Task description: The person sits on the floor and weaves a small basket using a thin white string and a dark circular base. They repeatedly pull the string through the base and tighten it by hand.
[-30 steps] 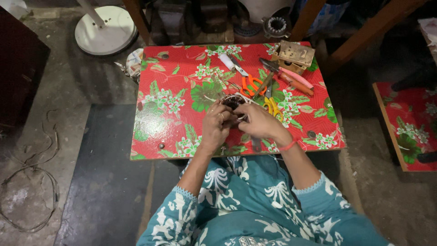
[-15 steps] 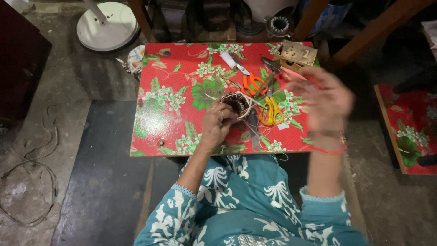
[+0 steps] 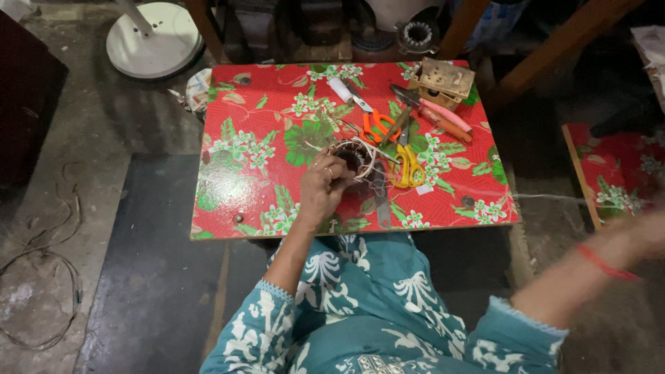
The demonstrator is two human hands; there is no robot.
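Copper-wound coil point(image 3: 350, 158) sits mid-bench point(image 3: 263, 104), its round opening tilted up toward the camera; no long axis shows. Left hand point(image 3: 320, 188) grips its near-left rim, fingers curled. Right hand point(image 3: 651, 232) has swung further right, off the bench, blurred; its grip is unreadable.

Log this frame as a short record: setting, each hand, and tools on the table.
setting: low table with red floral cover, concrete floor
left hand: holds coil on the table
right hand: blurred, off to the right, away from the table; grip unclear
tools: orange scissors, yellow scissors, pliers, wooden box
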